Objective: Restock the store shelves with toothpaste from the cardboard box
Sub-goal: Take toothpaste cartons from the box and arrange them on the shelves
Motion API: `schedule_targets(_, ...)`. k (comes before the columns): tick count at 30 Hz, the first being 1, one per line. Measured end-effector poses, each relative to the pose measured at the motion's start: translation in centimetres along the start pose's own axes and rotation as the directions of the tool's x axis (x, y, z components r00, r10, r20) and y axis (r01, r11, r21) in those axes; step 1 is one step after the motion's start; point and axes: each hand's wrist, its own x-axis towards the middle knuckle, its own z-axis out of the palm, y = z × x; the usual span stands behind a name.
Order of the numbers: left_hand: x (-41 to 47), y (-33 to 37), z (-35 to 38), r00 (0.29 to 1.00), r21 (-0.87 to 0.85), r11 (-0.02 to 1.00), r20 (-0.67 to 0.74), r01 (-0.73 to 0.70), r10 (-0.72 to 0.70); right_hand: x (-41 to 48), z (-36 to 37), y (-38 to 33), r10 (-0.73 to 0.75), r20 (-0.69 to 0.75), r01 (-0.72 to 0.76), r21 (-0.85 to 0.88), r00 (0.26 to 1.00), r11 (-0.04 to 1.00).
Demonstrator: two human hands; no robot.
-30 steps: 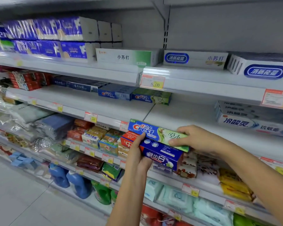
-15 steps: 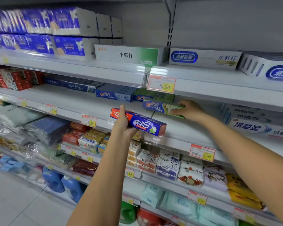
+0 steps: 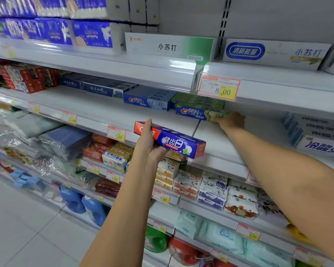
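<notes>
My left hand [image 3: 149,144] grips a red-and-blue toothpaste box [image 3: 178,143] by its left end, holding it level in front of the second shelf's edge. My right hand [image 3: 230,121] reaches deep onto that white shelf [image 3: 108,112] and holds the right end of a blue-and-green Crest box [image 3: 196,113], which lies on the shelf in front of a stack of green Crest boxes [image 3: 198,102]. Blue Crest boxes [image 3: 148,100] sit just left of them. The cardboard box is out of view.
White toothpaste boxes [image 3: 170,47] line the top shelf, with tissue packs [image 3: 85,33] to their left. Blue-and-white boxes [image 3: 320,137] fill the second shelf's right end. Soap [image 3: 212,191], wipes and detergent bottles [image 3: 85,205] occupy the lower shelves. Price tags [image 3: 219,88] hang on shelf edges.
My right hand has carried the Crest box from in front of me onto the second shelf and pushed it back toward the green stack. My left hand has lifted its box to shelf height.
</notes>
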Motion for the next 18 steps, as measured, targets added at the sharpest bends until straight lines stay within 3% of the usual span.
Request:
schedule_targets(8,0.8,0.6,-0.9,1.000,-0.023,1.000,-0.003,-0.003,0.003,-1.1,1.8,-1.7,-0.022,-0.050,0.015,-0.146,0.998,0.989)
schedule_targets(18,1.0,0.7,-0.8,1.000,-0.004,1.000,0.004,-0.003,0.003,-0.9,2.3,-1.8,-0.023,-0.056,0.011,-0.204,0.998,0.979)
